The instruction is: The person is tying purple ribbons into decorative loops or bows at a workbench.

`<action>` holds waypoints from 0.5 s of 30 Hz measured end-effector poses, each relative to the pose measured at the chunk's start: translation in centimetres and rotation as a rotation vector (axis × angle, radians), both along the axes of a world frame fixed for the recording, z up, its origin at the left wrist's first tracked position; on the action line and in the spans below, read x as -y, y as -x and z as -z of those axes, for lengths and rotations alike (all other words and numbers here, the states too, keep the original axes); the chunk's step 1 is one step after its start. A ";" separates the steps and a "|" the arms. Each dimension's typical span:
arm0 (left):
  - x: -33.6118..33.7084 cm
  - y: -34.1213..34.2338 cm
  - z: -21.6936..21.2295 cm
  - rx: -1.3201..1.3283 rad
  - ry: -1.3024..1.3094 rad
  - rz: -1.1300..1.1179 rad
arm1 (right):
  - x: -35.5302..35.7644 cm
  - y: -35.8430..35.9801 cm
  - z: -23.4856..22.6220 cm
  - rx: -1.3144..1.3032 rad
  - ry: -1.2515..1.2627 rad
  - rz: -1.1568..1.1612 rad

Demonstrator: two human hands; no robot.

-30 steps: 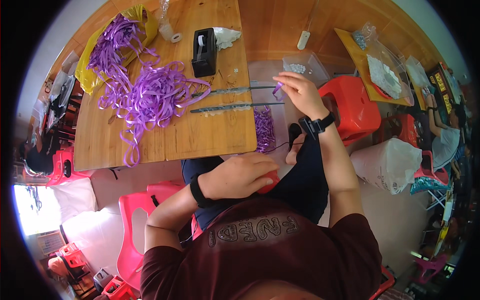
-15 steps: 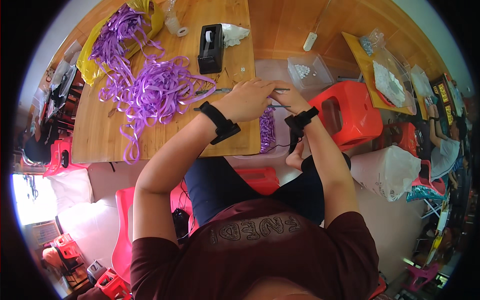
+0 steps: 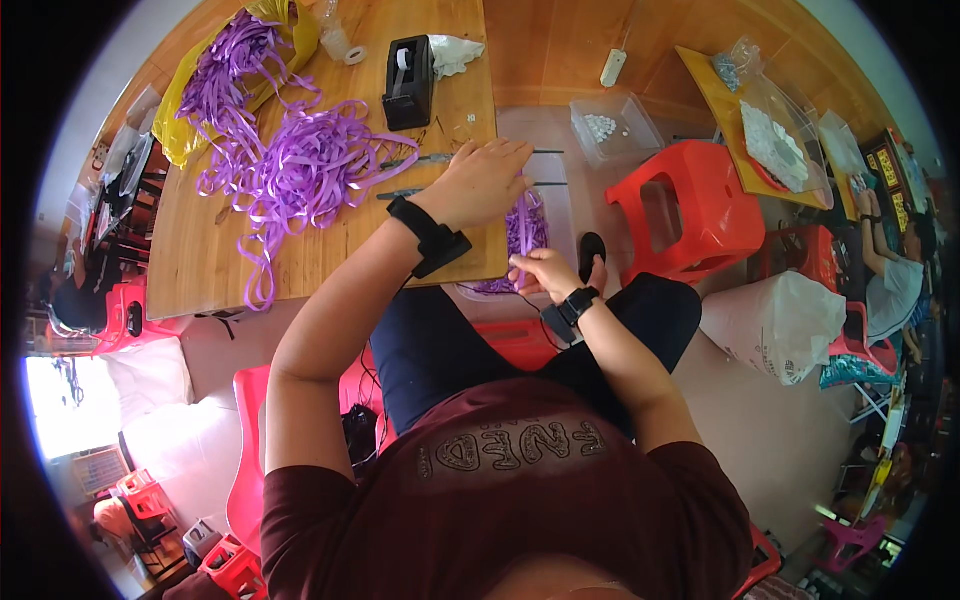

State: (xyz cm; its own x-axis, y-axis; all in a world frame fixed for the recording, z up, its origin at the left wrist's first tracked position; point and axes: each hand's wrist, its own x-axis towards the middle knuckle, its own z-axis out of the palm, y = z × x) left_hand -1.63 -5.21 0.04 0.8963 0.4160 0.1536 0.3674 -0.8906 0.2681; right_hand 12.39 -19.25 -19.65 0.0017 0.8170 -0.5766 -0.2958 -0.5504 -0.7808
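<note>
Lying over two thin dark rods [image 3: 549,184] that jut past the table's right edge is my left hand [image 3: 482,183]. Its fingers look stretched out, and what lies under the palm is hidden. My right hand [image 3: 546,272] is closed in a pinch on a purple ribbon [image 3: 523,228], just below the table's corner. Beneath it, a clear plastic bin [image 3: 563,225] holds more purple ribbon. A loose heap of purple ribbon [image 3: 305,170] covers part of the wooden table [image 3: 200,270], spilling from a yellow plastic bag [image 3: 180,125].
A black tape dispenser [image 3: 408,85] stands at the table's back beside crumpled white plastic [image 3: 456,55] and a tape roll [image 3: 355,56]. To the right are a red stool [image 3: 700,210], a clear box of white pieces [image 3: 615,140], and a white sack [image 3: 775,325]. Another person [image 3: 890,285] sits far right.
My right hand has left the rods and moved down toward me, with ribbon in its fingers. My left hand has stayed at the rods. The view has shifted slightly.
</note>
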 end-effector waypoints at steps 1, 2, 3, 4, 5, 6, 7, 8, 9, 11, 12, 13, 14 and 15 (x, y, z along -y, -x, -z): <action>0.1 0.4 0.1 0.062 -0.012 -0.003 | 0.9 0.7 0.3 -0.012 0.029 -0.015; 0.3 0.8 0.1 0.126 -0.025 -0.009 | 1.6 1.3 0.2 -0.014 0.029 -0.020; 1.3 0.9 -0.6 0.125 -0.025 -0.004 | 2.3 1.5 0.0 -0.039 0.038 -0.019; 3.0 1.4 -1.2 0.176 0.169 0.005 | 3.0 1.6 -0.2 -0.064 0.047 -0.017; 5.1 2.1 -2.1 0.225 0.361 0.011 | 3.6 1.8 -0.5 -0.067 0.045 -0.014; 7.5 3.1 -2.9 0.251 0.450 0.059 | 4.2 1.9 -0.8 -0.083 0.023 -0.035; 9.8 4.0 -3.4 0.275 0.540 0.108 | 4.8 2.0 -0.9 -0.099 0.001 -0.053; 11.3 5.0 -2.9 0.150 0.661 0.154 | 5.6 2.0 -0.6 -0.132 -0.061 -0.041; 12.3 5.8 -1.8 0.022 0.780 0.196 | 6.4 2.1 -0.8 -0.133 -0.064 -0.035; 13.6 6.2 1.0 0.001 0.953 -0.072 | 7.6 2.3 -1.8 -0.115 -0.102 -0.070; 13.9 6.5 3.1 -0.017 1.118 -0.361 | 8.0 2.4 -3.6 -0.094 -0.080 -0.162; 13.7 6.5 6.2 -0.017 1.118 -0.358 | 8.5 2.5 -4.1 -0.092 -0.081 -0.161; 13.0 6.4 10.1 0.193 0.894 -0.371 | 9.0 2.7 -4.5 -0.148 -0.065 -0.147; 12.3 6.2 13.1 0.393 0.663 -0.376 | 9.3 2.8 -4.8 -0.204 -0.048 -0.133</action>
State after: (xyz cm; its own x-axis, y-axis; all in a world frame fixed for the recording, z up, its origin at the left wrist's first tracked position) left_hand -7.88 -17.51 -13.01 0.6132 0.7887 0.0439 0.3783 -0.3420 0.8602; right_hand 9.59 -28.60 -14.85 -0.2199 0.8288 -0.5145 -0.3774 -0.5586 -0.7386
